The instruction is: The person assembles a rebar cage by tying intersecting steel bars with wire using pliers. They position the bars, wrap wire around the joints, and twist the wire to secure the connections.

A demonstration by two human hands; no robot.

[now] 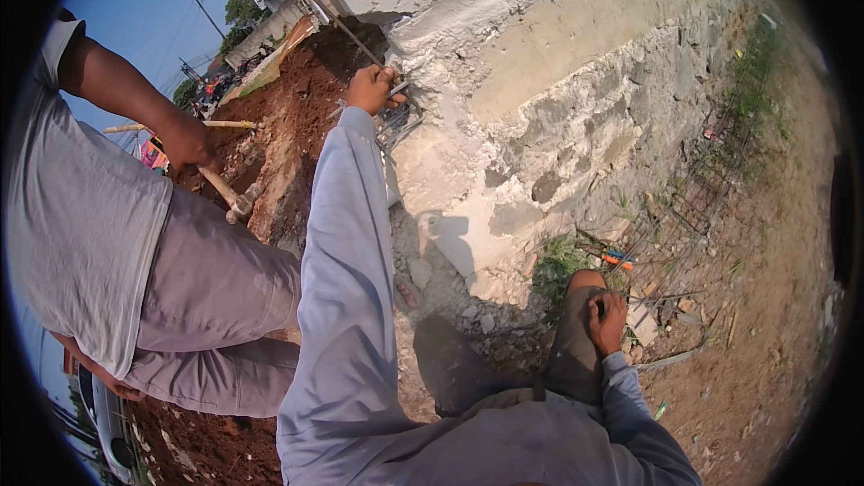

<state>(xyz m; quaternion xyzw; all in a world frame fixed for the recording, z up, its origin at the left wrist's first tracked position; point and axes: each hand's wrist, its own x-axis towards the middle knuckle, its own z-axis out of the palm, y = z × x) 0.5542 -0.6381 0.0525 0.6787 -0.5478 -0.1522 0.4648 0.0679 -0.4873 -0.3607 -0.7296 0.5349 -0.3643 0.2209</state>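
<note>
My left arm reaches far forward to the corner of the broken wall (558, 126). There my left hand (371, 90) is closed round a thin metal rod (356, 41), which slants up and away to the left. Bent bars (396, 130) stick out of the wall just below that hand; the finger side of the grip is partly hidden. My right hand (608, 322) rests on my right knee, its fingers loosely bent and nothing visible in them.
A co-worker stands close on my left, one hand (189, 144) on a wooden-handled hammer (239, 202). Reddish dug soil (297, 90) lies beyond. An orange-and-blue hand tool (617, 259) lies among rubble, weeds and wires near the wall's foot on the right.
</note>
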